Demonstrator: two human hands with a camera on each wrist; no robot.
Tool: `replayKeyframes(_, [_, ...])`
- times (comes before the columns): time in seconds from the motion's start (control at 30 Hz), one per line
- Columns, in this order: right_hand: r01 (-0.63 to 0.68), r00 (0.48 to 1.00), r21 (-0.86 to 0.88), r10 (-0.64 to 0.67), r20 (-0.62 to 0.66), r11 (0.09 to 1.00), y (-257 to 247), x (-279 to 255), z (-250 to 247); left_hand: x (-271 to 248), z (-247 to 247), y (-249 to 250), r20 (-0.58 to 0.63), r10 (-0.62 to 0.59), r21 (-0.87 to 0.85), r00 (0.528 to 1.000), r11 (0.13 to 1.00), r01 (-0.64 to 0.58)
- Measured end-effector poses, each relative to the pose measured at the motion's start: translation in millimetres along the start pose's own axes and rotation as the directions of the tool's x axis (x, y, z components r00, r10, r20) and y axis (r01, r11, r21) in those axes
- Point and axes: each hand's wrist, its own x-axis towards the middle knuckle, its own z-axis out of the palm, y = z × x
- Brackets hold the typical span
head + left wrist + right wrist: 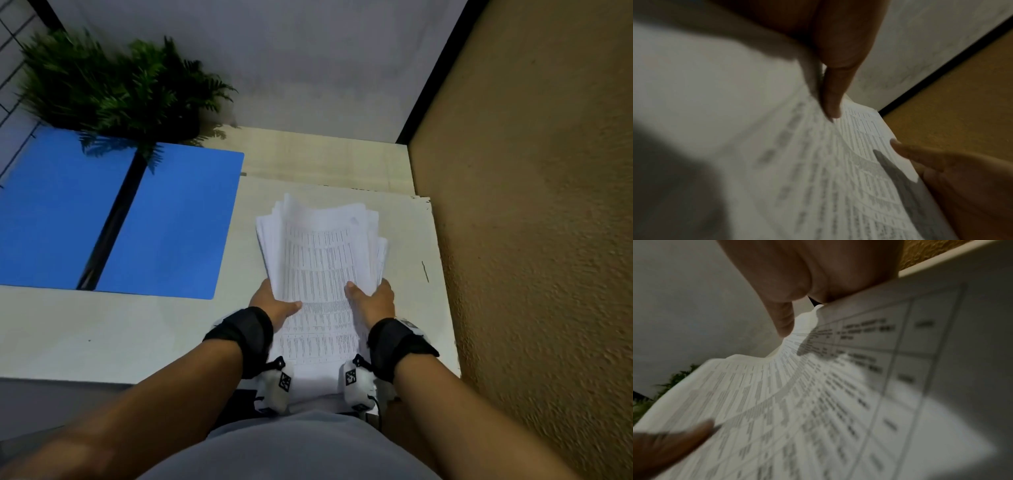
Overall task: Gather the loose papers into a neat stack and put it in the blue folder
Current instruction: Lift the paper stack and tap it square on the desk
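A bundle of printed papers is held up over the white table, its far edges fanned and uneven. My left hand grips the bundle's left side, thumb on the top sheet and fingers hidden beneath. My right hand grips the right side the same way. In the left wrist view the papers fill the lower frame under my thumb. The right wrist view shows the printed table on the top sheet. The blue folder lies open and flat at the left of the table.
A green fern-like plant stands behind the folder and overhangs its far edge. A tan textured wall runs along the table's right side. A grey wall closes the back. A dark mark sits right of the papers.
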Motion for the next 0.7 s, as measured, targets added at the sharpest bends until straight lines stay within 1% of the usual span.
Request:
replayKeyframes(0.07, [-0.052, 0.996, 0.2, 0.036, 0.084, 0.978, -4.2, -2.1, -12.4, -4.0, 0.6, 7.4, -0.034, 0.038, -0.028, 0.999, 0.999, -0.039])
replayKeyframes(0.13, [-0.105, 0.983, 0.313, 0.052, 0.175, 0.944, -15.9, -7.2, -32.5, -10.9, -4.7, 20.5, -0.029, 0.112, -0.104, 0.993, 0.988, -0.114])
replayKeyframes(0.17, [-0.109, 0.973, 0.377, 0.021, 0.231, 0.92, -23.8, -10.9, -43.4, -17.3, -8.9, 30.9, -0.007, 0.149, -0.151, 0.989, 0.977, -0.148])
replayKeyframes(0.2, [-0.092, 0.959, 0.432, -0.037, 0.281, 0.897, -33.4, -14.9, -53.3, -22.9, -13.4, 41.2, 0.01, 0.18, -0.203, 0.984, 0.964, -0.174])
replayKeyframes(0.27, [-0.003, 0.93, 0.507, -0.184, 0.319, 0.862, -59.5, -28.2, -68.4, -37.0, -22.1, 67.2, 0.041, 0.25, -0.321, 0.967, 0.92, -0.224])
replayKeyframes(0.3, [0.067, 0.917, 0.534, -0.263, 0.3, 0.843, -75.0, -34.4, -74.6, -43.8, -25.9, 82.4, 0.047, 0.294, -0.366, 0.955, 0.894, -0.257])
replayKeyframes(0.37, [0.229, 0.893, 0.549, -0.399, 0.211, 0.804, -108.2, -50.3, -85.7, -52.6, -34.1, 113.7, 0.029, 0.362, -0.397, 0.932, 0.86, -0.321])
replayKeyframes(0.43, [0.362, 0.863, 0.531, -0.491, 0.119, 0.766, -134.4, -62.6, -93.2, -56.3, -41.7, 138.6, -0.041, 0.409, -0.386, 0.912, 0.835, -0.392])
replayKeyframes(0.47, [0.406, 0.848, 0.523, -0.522, 0.09, 0.75, -142.8, -66.6, -94.8, -56.1, -45.1, 146.7, -0.074, 0.422, -0.368, 0.904, 0.831, -0.418])
replayKeyframes(0.53, [0.446, 0.831, 0.514, -0.552, 0.066, 0.733, -150.7, -70.8, -94.5, -55.0, -49.8, 154.4, -0.126, 0.445, -0.33, 0.887, 0.824, -0.461])
replayKeyframes(0.57, [0.452, 0.829, 0.508, -0.555, 0.064, 0.733, -152.0, -73.3, -93.4, -54.4, -51.2, 154.5, -0.127, 0.449, -0.332, 0.885, 0.821, -0.464])
replayKeyframes(0.63, [0.468, 0.827, 0.477, -0.558, 0.059, 0.744, -146.9, -74.3, -90.0, -53.2, -52.6, 148.7, -0.097, 0.447, -0.337, 0.889, 0.826, -0.452])
replayKeyframes(0.7, [0.456, 0.844, 0.454, -0.534, 0.053, 0.766, -137.1, -75.5, -86.4, -54.5, -55.2, 141.7, -0.06, 0.449, -0.324, 0.892, 0.836, -0.443])
